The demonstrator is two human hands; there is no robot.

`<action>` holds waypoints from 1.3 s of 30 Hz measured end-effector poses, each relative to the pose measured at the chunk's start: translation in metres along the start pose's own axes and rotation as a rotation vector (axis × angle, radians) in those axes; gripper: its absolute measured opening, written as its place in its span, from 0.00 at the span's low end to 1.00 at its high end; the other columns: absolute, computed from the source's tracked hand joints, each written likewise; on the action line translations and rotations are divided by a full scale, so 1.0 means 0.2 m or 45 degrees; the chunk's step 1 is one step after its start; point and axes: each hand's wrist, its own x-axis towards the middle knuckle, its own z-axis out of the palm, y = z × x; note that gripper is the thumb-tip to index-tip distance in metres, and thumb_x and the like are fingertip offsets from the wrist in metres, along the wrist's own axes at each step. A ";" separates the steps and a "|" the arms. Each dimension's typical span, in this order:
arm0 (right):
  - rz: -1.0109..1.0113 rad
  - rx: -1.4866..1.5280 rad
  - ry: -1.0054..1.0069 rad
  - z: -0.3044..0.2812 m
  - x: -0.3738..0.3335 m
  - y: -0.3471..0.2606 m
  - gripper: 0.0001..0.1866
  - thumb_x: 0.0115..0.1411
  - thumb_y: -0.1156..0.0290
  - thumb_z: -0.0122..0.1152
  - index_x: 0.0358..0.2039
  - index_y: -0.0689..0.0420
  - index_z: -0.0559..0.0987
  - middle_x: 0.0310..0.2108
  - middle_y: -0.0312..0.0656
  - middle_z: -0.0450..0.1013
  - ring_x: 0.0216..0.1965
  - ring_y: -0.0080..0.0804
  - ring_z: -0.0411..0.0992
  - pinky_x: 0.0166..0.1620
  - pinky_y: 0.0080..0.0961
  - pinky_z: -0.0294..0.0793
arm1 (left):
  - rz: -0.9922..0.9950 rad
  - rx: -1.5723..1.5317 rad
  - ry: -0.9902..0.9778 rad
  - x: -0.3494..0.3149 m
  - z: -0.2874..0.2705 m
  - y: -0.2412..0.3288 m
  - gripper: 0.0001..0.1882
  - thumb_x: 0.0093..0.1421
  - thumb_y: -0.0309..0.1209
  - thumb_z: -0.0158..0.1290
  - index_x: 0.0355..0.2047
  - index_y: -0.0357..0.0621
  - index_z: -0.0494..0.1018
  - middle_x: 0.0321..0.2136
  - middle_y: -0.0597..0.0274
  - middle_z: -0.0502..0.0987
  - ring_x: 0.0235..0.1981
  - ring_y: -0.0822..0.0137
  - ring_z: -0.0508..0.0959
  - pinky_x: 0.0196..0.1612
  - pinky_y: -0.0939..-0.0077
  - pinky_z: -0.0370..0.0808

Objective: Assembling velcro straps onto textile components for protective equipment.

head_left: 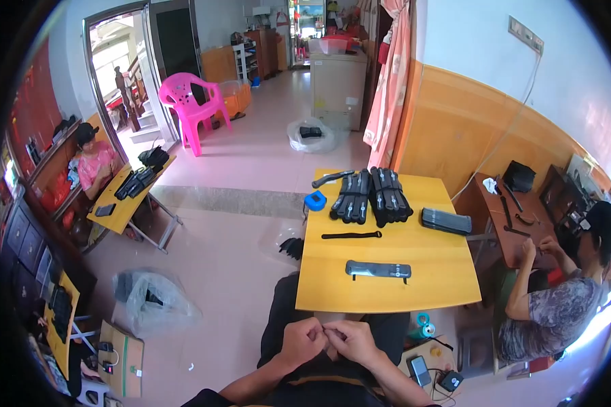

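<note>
Work status: As judged from the layout, most of the visible black straps on the yellow tabletop are already gathered. Two strap stacks stand side by side at the far edge. A flat stack of grey-black packets lies to their right. One black strap lies loose, ungathered, in front of the stacks. One single packet lies nearest the person, apart from the packet stack, with two short dark tabs at its near edge. These two items appear to be the portion outstanding; the total quantity left cannot be determined.

Hands: The left hand and right hand are close together above the lap, short of the near edge. The fingers of both are curled closed, tips drawn in; whether they grip a small part cannot be told.

Count, tabletop:
- strap stacks: two; straps within each not reliably countable
- packet stack: one; layers indistinct
- single packet: one
- loose strap: one
- short black piece, far left corner: one
- blue rounded object: one

Count, floor:
- clear plastic bags with dark contents: three
</note>
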 end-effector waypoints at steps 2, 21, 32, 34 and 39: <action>0.006 0.011 0.036 0.01 -0.02 0.01 0.08 0.58 0.75 0.67 0.39 0.58 0.83 0.31 0.48 0.81 0.32 0.45 0.82 0.35 0.31 0.81 | 0.023 0.006 -0.002 0.01 -0.02 0.03 0.06 0.50 0.24 0.59 0.21 0.41 0.73 0.14 0.54 0.70 0.13 0.60 0.72 0.19 0.69 0.67; 0.040 0.124 0.249 0.11 -0.07 0.00 0.09 0.54 0.78 0.71 0.37 0.59 0.84 0.29 0.48 0.81 0.30 0.40 0.83 0.33 0.27 0.80 | 0.018 -0.189 0.050 -0.01 -0.02 0.04 0.08 0.49 0.21 0.59 0.19 0.39 0.70 0.13 0.62 0.66 0.15 0.77 0.64 0.19 0.77 0.58; 0.255 0.471 0.150 0.08 -0.04 -0.06 0.07 0.59 0.78 0.68 0.38 0.62 0.83 0.25 0.40 0.79 0.25 0.18 0.77 0.29 0.17 0.74 | 0.012 -0.248 0.004 0.00 -0.05 0.05 0.08 0.50 0.20 0.59 0.19 0.39 0.70 0.13 0.67 0.64 0.17 0.80 0.62 0.20 0.77 0.56; 0.177 0.257 0.163 0.07 -0.04 -0.06 0.06 0.60 0.78 0.68 0.38 0.61 0.83 0.28 0.44 0.82 0.30 0.26 0.82 0.35 0.22 0.79 | 0.031 -0.250 0.022 0.00 -0.03 0.06 0.08 0.50 0.20 0.59 0.19 0.39 0.70 0.13 0.67 0.65 0.17 0.80 0.62 0.20 0.77 0.56; 0.221 0.305 0.272 0.12 -0.07 -0.02 0.05 0.60 0.77 0.68 0.37 0.61 0.83 0.28 0.42 0.81 0.30 0.22 0.81 0.35 0.20 0.79 | 0.001 -0.270 0.030 -0.01 -0.01 0.06 0.08 0.50 0.19 0.59 0.20 0.38 0.70 0.13 0.67 0.65 0.17 0.80 0.62 0.20 0.77 0.56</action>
